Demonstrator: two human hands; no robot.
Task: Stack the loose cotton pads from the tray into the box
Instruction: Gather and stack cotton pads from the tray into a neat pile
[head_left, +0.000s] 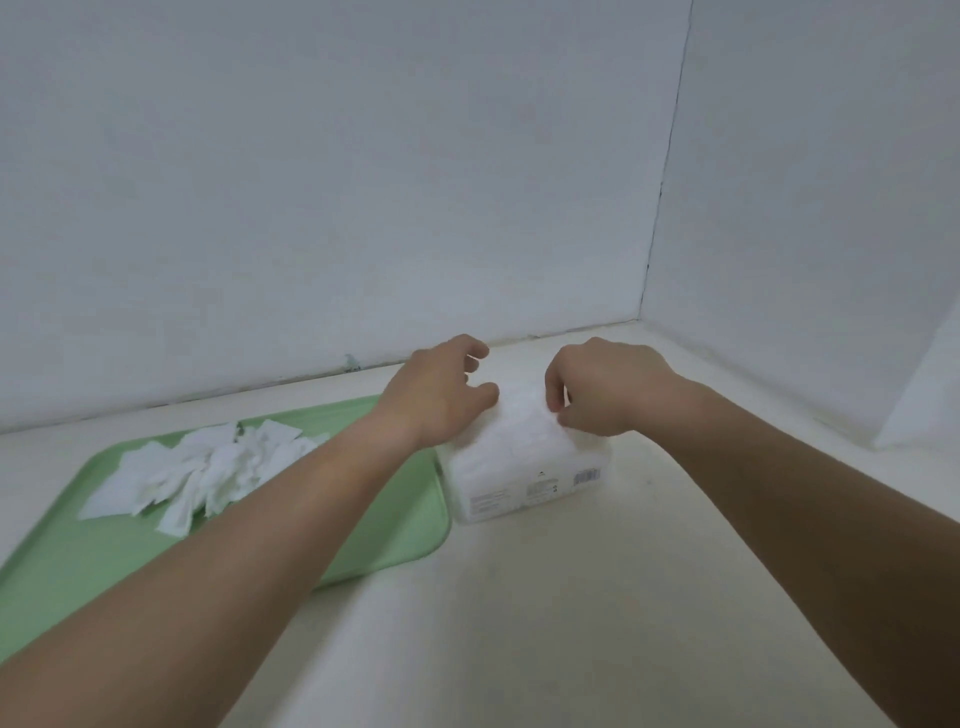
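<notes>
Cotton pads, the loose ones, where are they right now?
Head view, left side: the loose cotton pads lie piled on the green tray, just left of the box.

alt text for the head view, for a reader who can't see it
Two hands work at the top of a white box on a pale counter: the left hand holds its left end, the right hand pinches its top. Left of it, cotton pads lie heaped on a green tray.
</notes>
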